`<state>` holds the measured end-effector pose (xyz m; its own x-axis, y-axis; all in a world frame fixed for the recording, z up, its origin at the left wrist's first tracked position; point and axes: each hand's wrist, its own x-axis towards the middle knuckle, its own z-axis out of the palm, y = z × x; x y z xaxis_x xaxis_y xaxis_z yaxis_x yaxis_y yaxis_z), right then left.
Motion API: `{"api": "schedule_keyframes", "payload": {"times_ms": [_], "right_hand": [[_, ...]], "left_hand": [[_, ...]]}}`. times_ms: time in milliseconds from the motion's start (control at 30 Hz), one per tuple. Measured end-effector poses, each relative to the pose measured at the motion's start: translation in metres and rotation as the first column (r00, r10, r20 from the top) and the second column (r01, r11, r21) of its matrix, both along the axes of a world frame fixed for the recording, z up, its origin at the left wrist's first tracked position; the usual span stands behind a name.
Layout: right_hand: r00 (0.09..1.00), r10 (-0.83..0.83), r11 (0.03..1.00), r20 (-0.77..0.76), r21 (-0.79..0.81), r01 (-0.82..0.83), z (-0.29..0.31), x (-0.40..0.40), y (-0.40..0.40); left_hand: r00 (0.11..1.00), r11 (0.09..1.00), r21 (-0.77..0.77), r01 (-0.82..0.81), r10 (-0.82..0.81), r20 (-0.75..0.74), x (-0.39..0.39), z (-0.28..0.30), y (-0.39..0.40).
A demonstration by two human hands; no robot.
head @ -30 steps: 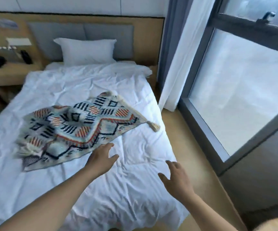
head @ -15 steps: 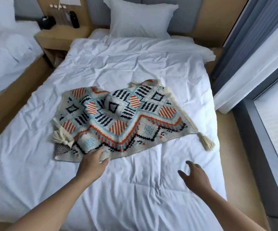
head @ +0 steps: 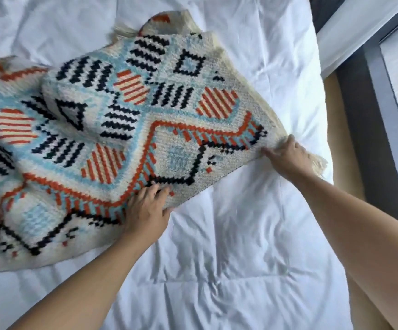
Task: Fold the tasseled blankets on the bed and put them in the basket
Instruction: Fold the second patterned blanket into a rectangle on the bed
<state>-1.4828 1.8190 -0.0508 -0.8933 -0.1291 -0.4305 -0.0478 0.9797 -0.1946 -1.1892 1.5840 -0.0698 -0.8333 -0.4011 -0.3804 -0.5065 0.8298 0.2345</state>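
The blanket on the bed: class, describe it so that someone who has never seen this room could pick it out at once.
Look at the bed with white bedding. On it lies the blanket, rumpled, its near edge under the left hand and its corner at the right hand. It alone carries an orange, black and pale blue pattern, with cream tassels.

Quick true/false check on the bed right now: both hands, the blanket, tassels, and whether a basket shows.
1. Both hands are on the blanket. True: the left hand grips its near edge and the right hand its right corner.
2. The blanket is already folded into a neat square. False: it lies rumpled and mostly spread on the white bedding, with a raised bump in the middle.
3. A tassel shows just beyond the right hand. True.
4. The basket stands on the bed beside the blanket. False: no basket is in view.
5. The blanket is plain grey. False: it is patterned in orange, light blue, black and cream.
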Motion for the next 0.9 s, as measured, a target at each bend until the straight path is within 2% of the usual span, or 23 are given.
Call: {"api": "schedule_keyframes", "payload": {"times_ms": [100,167,333,467,667,800,900], "right_hand": [[0.999,-0.015,0.998,-0.047,-0.061,0.012,-0.006,0.017,0.017],[0.999,-0.005,0.996,-0.045,-0.089,0.001,-0.006,0.051,0.033],[0.993,0.117,0.991,0.001,0.071,-0.117,0.004,0.163,0.118],[0.999,0.047,0.977,0.017,0.206,-0.049,0.02,0.243,0.221],[0.997,0.039,0.932,0.064,0.357,-0.06,0.037,0.339,0.329],[0.971,-0.069,0.917,0.229,0.398,-0.028,0.033,0.373,0.332],[0.952,0.009,0.927,0.305,0.355,-0.122,0.038,0.376,0.308]], "left_hand": [[0.994,0.999,-0.007,-0.042,0.041,-0.104,0.01,-0.01,0.0],[0.994,0.998,0.028,-0.057,0.059,-0.092,0.02,-0.001,0.002],[0.994,0.991,0.136,-0.007,-0.008,0.108,0.072,0.024,0.026],[0.937,0.986,0.152,0.067,-0.114,0.331,0.142,0.034,0.061],[0.883,0.959,0.205,0.197,-0.265,0.387,0.214,0.04,0.118],[0.826,0.946,0.234,0.224,-0.312,0.47,0.218,0.046,0.143],[0.821,0.952,0.273,0.138,-0.265,0.505,0.201,0.058,0.148]]}}
